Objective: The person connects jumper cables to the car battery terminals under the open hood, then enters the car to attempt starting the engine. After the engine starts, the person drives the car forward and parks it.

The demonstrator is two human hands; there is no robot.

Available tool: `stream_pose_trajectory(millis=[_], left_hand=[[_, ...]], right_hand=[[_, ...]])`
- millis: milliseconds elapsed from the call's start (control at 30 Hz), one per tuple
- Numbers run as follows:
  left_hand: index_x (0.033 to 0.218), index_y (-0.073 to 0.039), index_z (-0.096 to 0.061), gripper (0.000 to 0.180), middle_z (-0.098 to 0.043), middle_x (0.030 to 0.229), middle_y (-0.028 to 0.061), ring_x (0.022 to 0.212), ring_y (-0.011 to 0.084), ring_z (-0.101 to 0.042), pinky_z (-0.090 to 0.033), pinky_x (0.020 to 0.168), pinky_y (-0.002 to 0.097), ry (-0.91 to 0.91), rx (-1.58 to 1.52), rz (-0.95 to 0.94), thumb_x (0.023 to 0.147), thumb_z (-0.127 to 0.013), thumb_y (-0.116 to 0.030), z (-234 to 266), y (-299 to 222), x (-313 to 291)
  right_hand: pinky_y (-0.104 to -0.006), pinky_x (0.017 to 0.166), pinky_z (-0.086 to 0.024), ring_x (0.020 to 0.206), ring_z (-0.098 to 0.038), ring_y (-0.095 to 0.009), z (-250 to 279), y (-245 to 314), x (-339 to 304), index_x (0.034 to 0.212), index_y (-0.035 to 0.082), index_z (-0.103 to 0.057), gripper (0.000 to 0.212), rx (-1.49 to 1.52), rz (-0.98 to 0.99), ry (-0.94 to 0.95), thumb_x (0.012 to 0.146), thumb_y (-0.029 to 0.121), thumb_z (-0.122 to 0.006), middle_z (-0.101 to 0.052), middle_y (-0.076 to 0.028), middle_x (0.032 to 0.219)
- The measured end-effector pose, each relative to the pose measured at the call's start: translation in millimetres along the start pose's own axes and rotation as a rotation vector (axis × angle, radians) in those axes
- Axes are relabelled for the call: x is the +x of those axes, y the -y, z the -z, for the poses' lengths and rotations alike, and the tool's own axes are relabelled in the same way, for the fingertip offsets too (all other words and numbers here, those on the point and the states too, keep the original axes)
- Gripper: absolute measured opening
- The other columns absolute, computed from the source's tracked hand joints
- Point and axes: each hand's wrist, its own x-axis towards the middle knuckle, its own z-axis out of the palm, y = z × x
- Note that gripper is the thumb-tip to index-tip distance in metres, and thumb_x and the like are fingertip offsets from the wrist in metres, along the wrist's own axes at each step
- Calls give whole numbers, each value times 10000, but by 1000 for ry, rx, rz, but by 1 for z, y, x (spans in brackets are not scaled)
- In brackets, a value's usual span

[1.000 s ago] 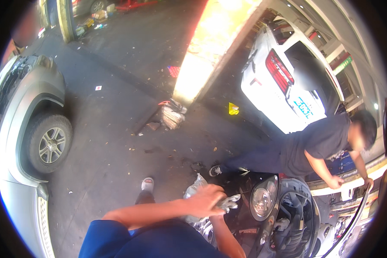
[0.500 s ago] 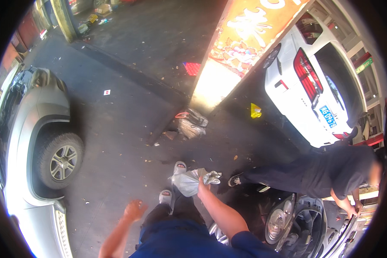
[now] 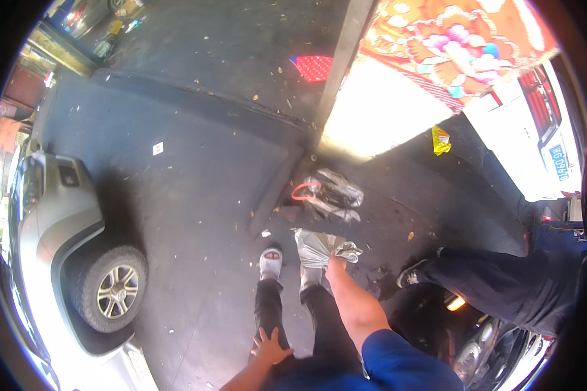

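A light grey plastic bag (image 3: 314, 249) hangs from my right hand (image 3: 336, 260), whose fingers are closed round its gathered neck. The bag is in front of my feet and partly covers one grey slipper (image 3: 310, 277). What the bag contains is hidden. My left hand (image 3: 270, 348) holds nothing; its fingers are spread over the dark trouser leg (image 3: 267, 313), near the knee. Just beyond the held bag, at the foot of the pillar, lies a crumpled clear and grey plastic bag (image 3: 336, 195) with a red loop (image 3: 304, 190).
A bright pillar (image 3: 385, 111) with floral decoration stands ahead right. At left is a silver vehicle's wheel (image 3: 116, 292), at far right a white car (image 3: 502, 150). A person's dark-trousered leg (image 3: 489, 283) and a headlight (image 3: 473, 358) are near right. Yellow wrapper (image 3: 441, 141) lies beyond.
I have moved forward, nearer the pillar and the crumpled bag. The held bag has swung forward with my right hand. My left hand has come in onto my leg.
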Motion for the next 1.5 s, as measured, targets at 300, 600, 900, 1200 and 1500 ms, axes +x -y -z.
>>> stream_pose_trajectory(millis=[300, 600, 900, 1200, 1500], left_hand=[[1716, -277, -346, 1052, -98, 1762, 368, 1492, 599, -330, -399, 1124, 667, -87, 292, 39, 848, -770, -692, 28, 2, 71], [1657, -276, -463, 981, -176, 1733, 377, 1435, 571, -387, -405, 1092, 631, -174, 316, -31, 819, -778, -676, 66, 5, 76], [1642, -285, -484, 947, -179, 1726, 381, 1426, 576, -385, -399, 1085, 630, -184, 336, -49, 823, -762, -671, 72, 10, 84], [1622, -263, -500, 949, -195, 1716, 382, 1407, 599, -389, -392, 1087, 667, -252, 324, -93, 805, -770, -663, 75, 13, 88], [1615, -264, -511, 941, -193, 1718, 378, 1421, 605, -379, -382, 1104, 675, -232, 350, -84, 797, -780, -643, 68, 16, 86]], right_hand=[[-477, 880, -586, 1145, -646, -303, -105, 2, 189, 1536, 79, -520, 649, -7, -72, -133, 1068, 499, -681, -612, -111, 1466], [-401, 665, -610, 1010, -767, -259, -125, 11, 188, 1479, 106, -574, 421, 177, -35, -111, 1134, 343, -625, -714, -96, 1313], [-492, 979, -570, 1116, -770, -311, -121, -30, 200, 1144, 43, -812, 366, -1312, 504, -63, 1047, 259, -533, -810, -147, 1181], [-482, 892, -590, 1043, -796, -281, -133, 15, 194, 1042, 113, -860, 291, -1685, 576, 21, 993, 205, -589, -836, -92, 1078], [-491, 870, -588, 1014, -801, -286, -153, -20, 202, 1013, 123, -866, 293, -1149, 701, -336, 992, 222, -591, -841, -69, 989]])
